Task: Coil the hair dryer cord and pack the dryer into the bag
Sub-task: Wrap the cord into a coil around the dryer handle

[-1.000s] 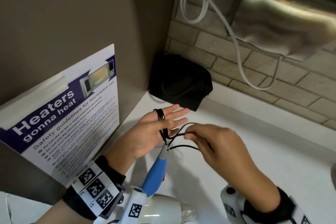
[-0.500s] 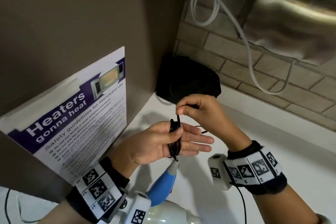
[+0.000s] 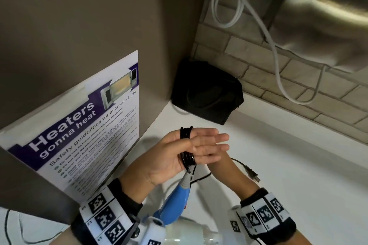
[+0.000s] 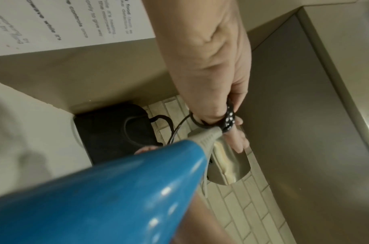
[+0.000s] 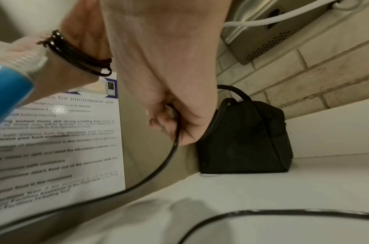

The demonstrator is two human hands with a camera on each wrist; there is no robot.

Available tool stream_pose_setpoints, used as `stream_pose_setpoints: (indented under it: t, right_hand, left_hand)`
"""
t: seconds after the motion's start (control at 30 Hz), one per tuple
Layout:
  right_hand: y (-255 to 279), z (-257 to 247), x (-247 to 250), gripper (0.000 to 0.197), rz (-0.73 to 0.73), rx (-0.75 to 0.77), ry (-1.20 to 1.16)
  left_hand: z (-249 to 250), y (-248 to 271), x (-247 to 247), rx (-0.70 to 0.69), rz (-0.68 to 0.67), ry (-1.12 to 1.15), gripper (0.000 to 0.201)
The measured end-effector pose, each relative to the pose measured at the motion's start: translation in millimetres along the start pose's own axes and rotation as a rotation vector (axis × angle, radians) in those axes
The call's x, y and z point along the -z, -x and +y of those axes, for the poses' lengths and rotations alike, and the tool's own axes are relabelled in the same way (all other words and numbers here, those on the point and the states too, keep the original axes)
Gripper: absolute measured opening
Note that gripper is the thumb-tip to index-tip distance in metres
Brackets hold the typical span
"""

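The hair dryer hangs low, its blue handle (image 3: 175,203) above a white body (image 3: 179,234). Its black cord (image 3: 186,132) is wound in several loops round my left hand (image 3: 199,145). That hand is held palm up with straight fingers, the thumb lying across the coil. My right hand (image 5: 175,122) is just behind it, mostly hidden in the head view, and pinches the loose cord (image 5: 175,145). The plug (image 3: 253,175) trails above the white counter. The black bag (image 3: 207,93) stands in the far corner, beyond both hands.
A microwave safety poster (image 3: 83,137) leans on the brown wall at left. A steel hand dryer (image 3: 326,18) with a white cable (image 3: 278,69) hangs on the brick wall above the bag. The white counter (image 3: 288,165) stretches to the right.
My right hand moved from above the left fingers down behind the left hand, drawing the cord round it. The plug end has come closer.
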State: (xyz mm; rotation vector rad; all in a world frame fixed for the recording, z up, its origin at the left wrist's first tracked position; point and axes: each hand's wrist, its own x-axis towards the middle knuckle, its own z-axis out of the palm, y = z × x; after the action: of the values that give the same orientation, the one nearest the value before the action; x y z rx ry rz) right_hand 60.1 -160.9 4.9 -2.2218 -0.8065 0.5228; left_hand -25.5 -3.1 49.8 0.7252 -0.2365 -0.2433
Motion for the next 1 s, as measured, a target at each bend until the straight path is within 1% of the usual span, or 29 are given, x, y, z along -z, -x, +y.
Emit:
stream_pose_setpoints:
  t: [0.03, 0.07, 0.1, 0.17, 0.23, 0.27, 0.3, 0.33, 0.43, 0.5, 0.57, 0.6, 0.63, 0.7, 0.77, 0.83, 0.9, 0.97, 1.0]
  right_hand:
    - [0, -2, -4, 0.024, 0.072, 0.076, 0.1]
    - [0, 7, -7, 0.023, 0.088, 0.097, 0.194]
    - [2, 17, -12, 0.027, 0.075, 0.116, 0.259]
    - [9, 17, -18, 0.038, 0.021, 0.106, 0.366]
    - [20, 6, -19, 0.045, -0.016, 0.118, 0.445]
    - [25, 1, -19, 0.045, -0.058, 0.104, 0.483]
    - [29, -2, -20, 0.043, -0.06, 0.127, 0.494]
    - [34, -8, -19, 0.04, -0.058, 0.116, 0.528]
    - [47, -20, -15, 0.032, 0.015, 0.19, 0.582]
    - [55, -29, -11, 0.03, 0.055, 0.21, 0.594]
    - [61, -37, -4, 0.017, 0.087, 0.174, 0.639]
    - [64, -41, 2, 0.016, 0.122, 0.148, 0.65]
    - [66, -43, 7, 0.021, 0.157, 0.151, 0.666]
    - [71, -48, 15, 0.026, 0.201, 0.152, 0.693]
    - [74, -54, 21, 0.026, 0.234, 0.18, 0.694]
    - [72, -62, 26, 0.017, 0.281, 0.25, 0.696]
    - [66, -71, 33, 0.017, 0.295, 0.294, 0.628]
    - [57, -75, 41, 0.011, 0.333, 0.32, 0.558]
    - [52, -77, 46, 0.011, 0.347, 0.332, 0.536]
  left_hand:
    - [1, 0, 2, -0.017, 0.019, -0.005, 0.051]
    - [1, 0, 4, -0.034, 0.038, -0.005, 0.054]
    - [1, -1, 6, -0.049, 0.054, 0.001, 0.055]
    - [-2, -3, 10, -0.076, 0.078, 0.024, 0.057]
    - [-4, -5, 13, -0.111, 0.116, 0.034, 0.056]
    - [-5, -7, 15, -0.132, 0.147, 0.038, 0.056]
    - [-5, -7, 17, -0.151, 0.185, 0.044, 0.057]
    - [-5, -8, 19, -0.166, 0.227, 0.051, 0.058]
    - [-3, -10, 25, -0.19, 0.341, 0.047, 0.057]
    - [-1, -11, 27, -0.188, 0.403, 0.022, 0.055]
    - [-1, -11, 29, -0.176, 0.452, 0.001, 0.055]
    - [-2, -11, 29, -0.168, 0.467, -0.01, 0.055]
    - [-3, -11, 29, -0.159, 0.479, -0.028, 0.056]
    - [-4, -11, 28, -0.14, 0.486, -0.073, 0.057]
    - [-5, -12, 27, -0.125, 0.471, -0.122, 0.057]
    - [-8, -14, 24, -0.105, 0.443, -0.178, 0.057]
    - [-12, -13, 18, -0.085, 0.394, -0.248, 0.056]
    - [-16, -11, 15, -0.073, 0.334, -0.295, 0.054]
    - [-16, -10, 13, -0.066, 0.299, -0.294, 0.052]
